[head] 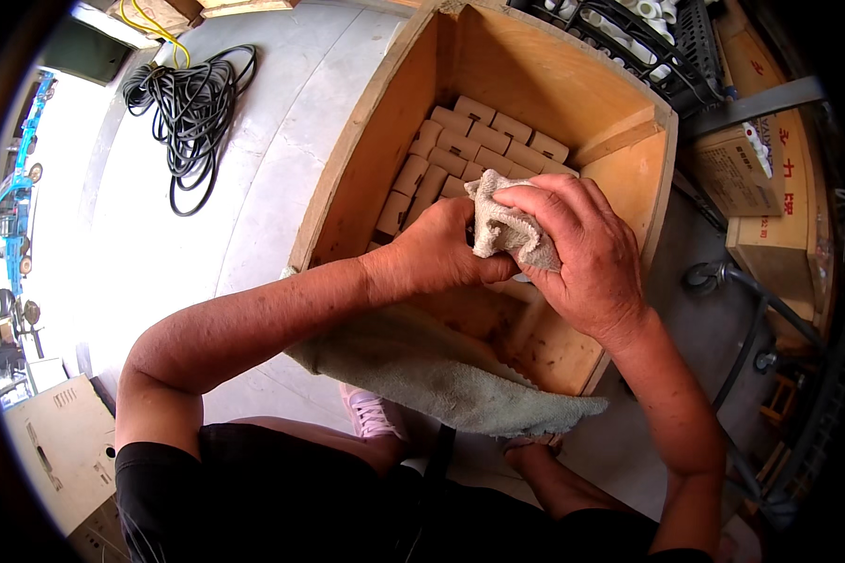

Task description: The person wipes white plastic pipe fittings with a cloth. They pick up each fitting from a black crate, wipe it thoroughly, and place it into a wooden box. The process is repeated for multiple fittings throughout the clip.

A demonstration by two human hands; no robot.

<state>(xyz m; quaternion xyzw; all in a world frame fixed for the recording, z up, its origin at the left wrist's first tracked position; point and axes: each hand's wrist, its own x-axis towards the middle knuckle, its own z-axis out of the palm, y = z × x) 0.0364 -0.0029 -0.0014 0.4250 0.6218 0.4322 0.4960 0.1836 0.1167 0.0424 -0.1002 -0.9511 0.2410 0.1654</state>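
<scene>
My right hand (591, 246) grips a crumpled beige cloth (496, 218) above an open wooden crate (352, 141). Close against it, my left hand (443, 246) has its fingers curled around something dark and mostly hidden beneath the cloth; what it is I cannot tell. Down in the crate lie rows of short tan cylinders (458, 144), several with small dark marks. A grey-green towel (422, 373) drapes over the crate's near edge. Part of a small whitish thing shows just below my hands.
A black plastic basket (693, 63) with white pipe fittings (630, 42) stands beyond the crate. Cardboard boxes (739, 176) and a wheeled metal frame (746, 281) are at the right. A coiled black cable (197, 112) lies on the floor at the left.
</scene>
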